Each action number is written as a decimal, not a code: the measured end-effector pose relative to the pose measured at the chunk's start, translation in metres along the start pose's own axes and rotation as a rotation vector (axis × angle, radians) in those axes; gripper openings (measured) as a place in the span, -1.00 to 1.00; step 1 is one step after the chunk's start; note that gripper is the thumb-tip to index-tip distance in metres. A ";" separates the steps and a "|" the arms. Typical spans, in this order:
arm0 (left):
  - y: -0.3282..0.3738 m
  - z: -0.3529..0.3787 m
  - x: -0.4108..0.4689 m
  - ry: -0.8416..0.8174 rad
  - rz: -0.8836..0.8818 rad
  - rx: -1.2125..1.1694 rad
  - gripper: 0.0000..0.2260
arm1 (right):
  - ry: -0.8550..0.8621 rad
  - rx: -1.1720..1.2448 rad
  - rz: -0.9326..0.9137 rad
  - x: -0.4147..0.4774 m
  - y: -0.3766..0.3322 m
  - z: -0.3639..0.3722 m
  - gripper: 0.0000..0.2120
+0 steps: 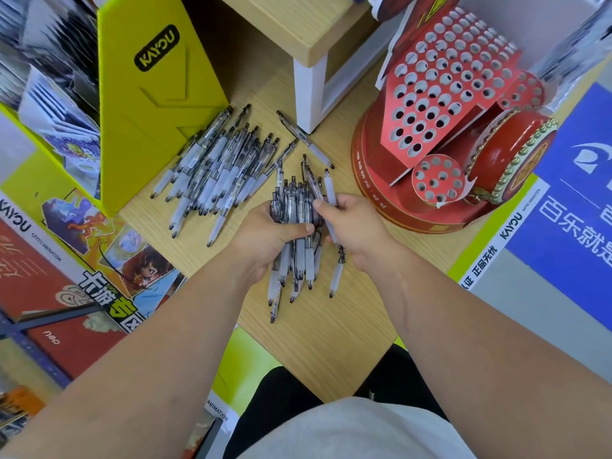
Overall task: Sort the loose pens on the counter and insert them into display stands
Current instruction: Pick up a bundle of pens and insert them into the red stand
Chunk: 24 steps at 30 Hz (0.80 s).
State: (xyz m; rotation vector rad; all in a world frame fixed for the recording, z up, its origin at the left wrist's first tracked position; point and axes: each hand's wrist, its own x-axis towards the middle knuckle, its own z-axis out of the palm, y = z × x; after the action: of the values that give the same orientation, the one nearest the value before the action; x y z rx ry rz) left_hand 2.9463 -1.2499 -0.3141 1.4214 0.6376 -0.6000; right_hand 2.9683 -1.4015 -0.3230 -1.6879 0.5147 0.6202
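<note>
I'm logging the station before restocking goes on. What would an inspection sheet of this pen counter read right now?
Surface: wooden counter, light grain.
Job's things: loose pen pile beside the yellow stand; one stray pen by the white leg; red display stand, visible holes empty.
Clutter: nothing seen.
Hands: left hand grips a pen bundle; right hand pinches a single pen at the bundle.
Cables: nothing seen.
Surroundings: printed posters left, blue poster right, wooden shelf behind.

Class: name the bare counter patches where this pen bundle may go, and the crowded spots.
Free: wood between pen bundle and the person's lap; wood between red stand and right forearm. Crowded: pen pile beside yellow stand.
</note>
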 end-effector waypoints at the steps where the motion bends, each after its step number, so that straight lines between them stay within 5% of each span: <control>1: 0.000 0.000 0.000 0.009 0.006 0.007 -0.65 | 0.016 0.001 -0.004 0.001 0.000 0.000 -0.85; 5: 0.000 -0.002 0.004 0.142 0.027 0.097 -0.58 | 0.101 -0.026 -0.054 0.005 0.001 -0.005 -0.88; 8: 0.007 -0.003 0.003 0.208 0.026 0.169 -0.19 | 0.127 -0.068 -0.067 0.007 0.003 -0.008 -0.88; 10: 0.012 -0.003 0.002 0.210 0.022 0.151 -0.14 | 0.123 -0.091 -0.065 0.007 0.004 -0.008 -0.90; 14: 0.015 -0.004 0.001 0.251 0.044 0.040 -0.24 | 0.184 -0.050 -0.093 0.006 0.004 -0.010 -0.83; 19: 0.017 -0.010 0.002 0.335 0.076 -0.065 -0.80 | 0.170 -0.023 -0.212 0.000 0.008 -0.017 -0.70; 24: 0.026 -0.005 -0.004 0.360 0.196 -0.037 -0.71 | 0.146 -0.070 -0.266 -0.005 0.011 -0.021 -0.80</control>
State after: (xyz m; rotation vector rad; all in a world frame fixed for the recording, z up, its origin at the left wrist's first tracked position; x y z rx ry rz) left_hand 2.9620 -1.2430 -0.2928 1.5496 0.7761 -0.1764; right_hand 2.9604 -1.4241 -0.3243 -1.8386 0.3650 0.3271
